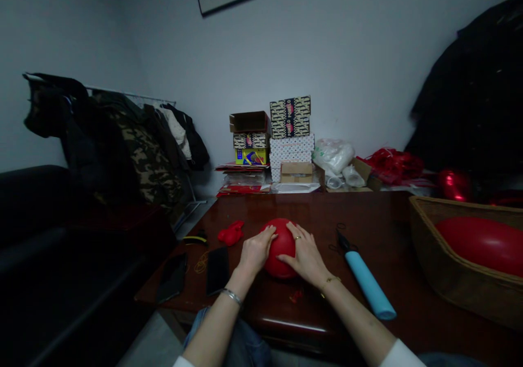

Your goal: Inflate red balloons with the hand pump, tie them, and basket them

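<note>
Left hand [255, 249] and right hand [305, 257] clamped on red balloon [279, 266] near front edge of desk [318, 209]
Wrists angle inward; left fingers bunched, right thumb spread from fingers.

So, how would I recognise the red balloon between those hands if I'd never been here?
Find the dark wooden table, then the left hand and right hand above it. The round red balloon is between them, touched by both, unlike the bigger red one in the basket.
</note>
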`<state>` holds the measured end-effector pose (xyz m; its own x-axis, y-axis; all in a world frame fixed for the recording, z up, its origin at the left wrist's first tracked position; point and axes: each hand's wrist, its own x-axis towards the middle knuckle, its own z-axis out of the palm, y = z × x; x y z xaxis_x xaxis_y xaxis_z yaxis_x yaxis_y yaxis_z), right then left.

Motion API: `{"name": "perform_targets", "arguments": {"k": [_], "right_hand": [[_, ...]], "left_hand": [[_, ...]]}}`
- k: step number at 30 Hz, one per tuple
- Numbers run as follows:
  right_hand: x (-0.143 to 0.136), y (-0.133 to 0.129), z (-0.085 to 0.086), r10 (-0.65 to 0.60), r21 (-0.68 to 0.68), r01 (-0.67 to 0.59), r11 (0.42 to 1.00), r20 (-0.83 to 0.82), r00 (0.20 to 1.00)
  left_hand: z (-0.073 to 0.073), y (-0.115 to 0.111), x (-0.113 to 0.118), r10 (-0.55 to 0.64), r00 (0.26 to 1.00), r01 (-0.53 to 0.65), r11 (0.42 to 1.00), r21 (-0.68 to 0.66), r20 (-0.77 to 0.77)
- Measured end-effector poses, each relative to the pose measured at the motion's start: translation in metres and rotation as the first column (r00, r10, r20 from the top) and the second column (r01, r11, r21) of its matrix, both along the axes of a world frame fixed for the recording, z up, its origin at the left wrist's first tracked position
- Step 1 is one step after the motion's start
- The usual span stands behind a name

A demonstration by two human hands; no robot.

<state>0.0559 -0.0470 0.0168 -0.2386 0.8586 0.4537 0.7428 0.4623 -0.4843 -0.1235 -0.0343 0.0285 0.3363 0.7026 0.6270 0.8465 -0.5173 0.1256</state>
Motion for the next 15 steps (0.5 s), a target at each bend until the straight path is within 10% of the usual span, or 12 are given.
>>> {"name": "perform_targets", "arguments": {"k": [7, 15], "right_hand": [[-0.012, -0.006, -0.008, 0.002, 0.015, -0.004, 1.000, 0.110, 0.994], [-0.019, 0.002, 0.001, -0.065, -0.043, 0.069, 0.997, 0.077, 0.995]], "left_hand": [[-0.003, -0.011, 0.012, 0.238, 0.968, -0.244, 0.967, -0.069, -0.080], [0.002, -0.009, 0.007, -0.008, 0.998, 0.013, 0.997, 0.075, -0.063]]}}
